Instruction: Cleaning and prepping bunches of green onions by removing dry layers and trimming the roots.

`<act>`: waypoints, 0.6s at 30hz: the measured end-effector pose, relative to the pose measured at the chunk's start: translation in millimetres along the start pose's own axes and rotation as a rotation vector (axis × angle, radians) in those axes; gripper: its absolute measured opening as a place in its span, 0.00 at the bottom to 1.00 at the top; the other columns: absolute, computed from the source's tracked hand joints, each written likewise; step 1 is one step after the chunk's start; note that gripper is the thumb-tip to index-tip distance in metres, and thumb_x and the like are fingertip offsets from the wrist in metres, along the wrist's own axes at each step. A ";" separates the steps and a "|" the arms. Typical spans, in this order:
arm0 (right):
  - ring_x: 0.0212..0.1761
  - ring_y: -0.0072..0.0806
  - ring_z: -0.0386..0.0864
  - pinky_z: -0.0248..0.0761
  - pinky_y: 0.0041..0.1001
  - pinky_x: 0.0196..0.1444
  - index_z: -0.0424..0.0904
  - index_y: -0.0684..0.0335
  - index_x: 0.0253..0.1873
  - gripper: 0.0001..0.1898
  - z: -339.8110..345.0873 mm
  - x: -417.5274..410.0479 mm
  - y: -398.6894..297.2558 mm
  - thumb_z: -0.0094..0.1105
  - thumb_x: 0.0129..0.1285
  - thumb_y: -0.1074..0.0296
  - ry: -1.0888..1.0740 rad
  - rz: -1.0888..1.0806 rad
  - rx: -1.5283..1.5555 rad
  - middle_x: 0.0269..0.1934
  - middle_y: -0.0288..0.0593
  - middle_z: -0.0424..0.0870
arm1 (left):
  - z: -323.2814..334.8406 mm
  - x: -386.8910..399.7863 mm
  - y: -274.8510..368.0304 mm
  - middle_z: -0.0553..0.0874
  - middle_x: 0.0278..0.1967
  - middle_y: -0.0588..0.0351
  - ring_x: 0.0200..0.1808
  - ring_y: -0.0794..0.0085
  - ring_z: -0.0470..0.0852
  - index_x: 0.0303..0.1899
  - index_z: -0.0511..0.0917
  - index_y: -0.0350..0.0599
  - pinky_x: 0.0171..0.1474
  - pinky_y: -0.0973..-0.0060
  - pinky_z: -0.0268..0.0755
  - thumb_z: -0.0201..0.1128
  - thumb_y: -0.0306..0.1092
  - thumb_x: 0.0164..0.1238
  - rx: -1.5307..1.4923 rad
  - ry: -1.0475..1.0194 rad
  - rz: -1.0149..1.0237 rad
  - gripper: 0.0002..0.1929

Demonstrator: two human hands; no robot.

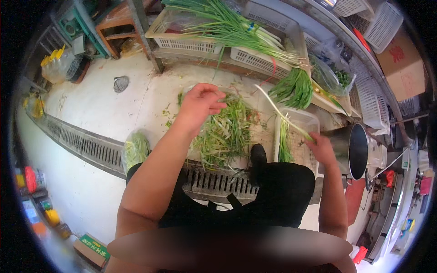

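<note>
My right hand (pixel 321 147) grips a scallion stalk (pixel 280 112), whose pale white end slants up and away to the left. Under that hand stands a shallow white plastic basket (pixel 315 124) with trimmed scallions (pixel 284 140) along its left side. My left hand (pixel 203 102) hovers over a heap of green and yellowed leaf trimmings (pixel 225 131) on the floor. Its fingers are loosely curled and a little apart, and I see nothing held in them. Part of the heap is hidden behind my left forearm.
Long scallions (pixel 218 25) lie across white crates (pixel 191 44) on a low shelf. Leafy greens (pixel 295 88) hang at its edge. A metal pot (pixel 336 146) lies to the right. A bagged vegetable (pixel 136 148) sits beside the floor drain grate (pixel 85 136). A wire strainer (pixel 121 84) rests farther off.
</note>
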State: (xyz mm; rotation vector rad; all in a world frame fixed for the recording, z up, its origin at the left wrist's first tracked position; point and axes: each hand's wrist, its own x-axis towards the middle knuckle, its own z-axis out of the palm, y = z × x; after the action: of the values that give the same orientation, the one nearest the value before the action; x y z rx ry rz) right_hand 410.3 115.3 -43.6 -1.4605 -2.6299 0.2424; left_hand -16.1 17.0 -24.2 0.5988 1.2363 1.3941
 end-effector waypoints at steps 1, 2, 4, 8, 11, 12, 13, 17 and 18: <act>0.26 0.29 0.77 0.69 0.31 0.32 0.79 0.65 0.48 0.14 7.9 -17.3 10.4 0.62 0.61 0.64 -0.103 0.154 0.087 0.25 0.46 0.79 | -1.6 -0.8 1.0 0.82 0.44 0.51 0.41 0.66 0.84 0.48 0.72 0.39 0.45 0.72 0.75 0.60 0.32 0.66 -0.001 -0.042 -0.017 0.13; 0.25 0.30 0.77 0.69 0.31 0.31 0.79 0.65 0.47 0.14 14.4 -35.7 19.0 0.62 0.60 0.63 -0.207 0.312 0.167 0.24 0.46 0.79 | -1.3 -0.7 -2.0 0.82 0.44 0.51 0.41 0.66 0.84 0.48 0.72 0.39 0.45 0.72 0.75 0.60 0.32 0.66 -0.001 -0.046 -0.018 0.13; 0.32 0.46 0.80 0.71 0.38 0.36 0.79 0.66 0.45 0.14 39.3 -72.5 39.0 0.60 0.62 0.60 -0.284 0.640 0.319 0.31 0.54 0.82 | 2.2 -2.4 -11.3 0.83 0.45 0.52 0.40 0.65 0.84 0.47 0.75 0.40 0.45 0.71 0.75 0.58 0.34 0.66 0.149 -0.110 -0.041 0.12; 0.31 0.44 0.81 0.72 0.39 0.35 0.80 0.65 0.43 0.16 97.6 -118.9 80.7 0.64 0.60 0.58 -0.088 0.550 0.335 0.29 0.53 0.83 | 2.5 -4.6 -19.9 0.84 0.43 0.53 0.40 0.66 0.85 0.48 0.74 0.40 0.45 0.73 0.75 0.58 0.34 0.66 0.230 -0.150 -0.080 0.12; 0.37 0.44 0.83 0.73 0.37 0.39 0.79 0.66 0.49 0.19 119.7 -109.7 98.5 0.66 0.58 0.58 -0.154 0.673 0.303 0.35 0.54 0.84 | 5.5 0.4 -28.6 0.84 0.43 0.54 0.40 0.67 0.85 0.47 0.74 0.39 0.45 0.73 0.75 0.58 0.34 0.66 0.264 -0.182 -0.086 0.12; 0.37 0.41 0.83 0.74 0.35 0.40 0.77 0.64 0.52 0.22 131.5 -102.6 102.7 0.66 0.58 0.56 -0.122 0.637 0.300 0.35 0.53 0.85 | 8.4 -0.7 -29.3 0.83 0.40 0.54 0.38 0.69 0.84 0.45 0.75 0.39 0.42 0.75 0.75 0.59 0.32 0.66 0.248 -0.153 -0.115 0.10; 0.37 0.37 0.84 0.75 0.33 0.41 0.76 0.63 0.56 0.25 138.4 -96.9 108.3 0.66 0.58 0.55 -0.085 0.606 0.292 0.36 0.51 0.85 | 12.0 -2.1 -28.9 0.83 0.38 0.55 0.36 0.71 0.84 0.43 0.75 0.39 0.39 0.78 0.75 0.60 0.31 0.66 0.229 -0.129 -0.141 0.09; 0.42 0.39 0.83 0.74 0.33 0.43 0.74 0.62 0.58 0.26 143.0 -48.8 116.8 0.66 0.58 0.54 -0.004 0.347 0.195 0.41 0.54 0.84 | 15.8 0.8 -37.0 0.83 0.37 0.55 0.36 0.73 0.84 0.43 0.76 0.39 0.39 0.78 0.74 0.60 0.32 0.66 0.228 -0.157 -0.086 0.09; 0.44 0.42 0.82 0.74 0.35 0.47 0.75 0.63 0.58 0.27 120.4 -19.2 81.1 0.64 0.58 0.53 -0.168 0.333 0.245 0.43 0.55 0.83 | 10.8 0.1 -41.1 0.84 0.36 0.54 0.36 0.73 0.84 0.43 0.76 0.38 0.40 0.78 0.74 0.61 0.32 0.66 0.285 -0.175 -0.062 0.10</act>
State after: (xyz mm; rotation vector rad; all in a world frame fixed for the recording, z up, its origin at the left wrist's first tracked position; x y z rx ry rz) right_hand 465.4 131.6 -178.2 -1.8481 -2.3498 0.7204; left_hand 9.6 13.6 -57.9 0.8527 1.3098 1.0963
